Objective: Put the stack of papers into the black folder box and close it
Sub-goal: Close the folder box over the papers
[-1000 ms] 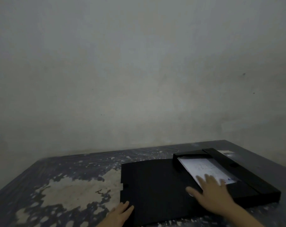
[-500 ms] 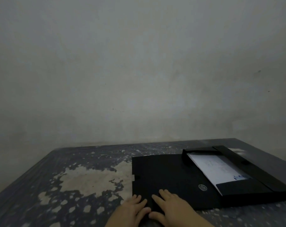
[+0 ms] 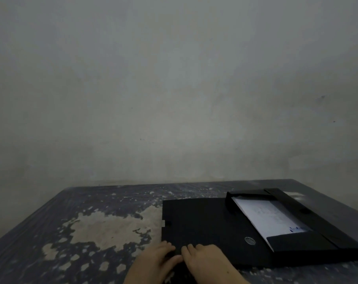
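The black folder box (image 3: 309, 214) lies open on the right half of the table. The white stack of papers (image 3: 270, 218) sits inside its tray, partly tucked under a black inner flap (image 3: 297, 241) at the near end. The box's lid (image 3: 204, 220) lies flat to the left of the tray, with a round logo near its front. My left hand (image 3: 153, 262) and my right hand (image 3: 206, 261) are side by side at the lid's near edge. Their fingers are curled over the top of it and the thumbs are hidden.
The table (image 3: 92, 214) is dark with a large worn, pale patch left of the lid. A plain grey wall (image 3: 174, 99) stands right behind the table's far edge. The table's right edge runs close to the box.
My right hand left the papers and came to the lid's near edge beside my left hand. In the last half second the hands have barely shifted.
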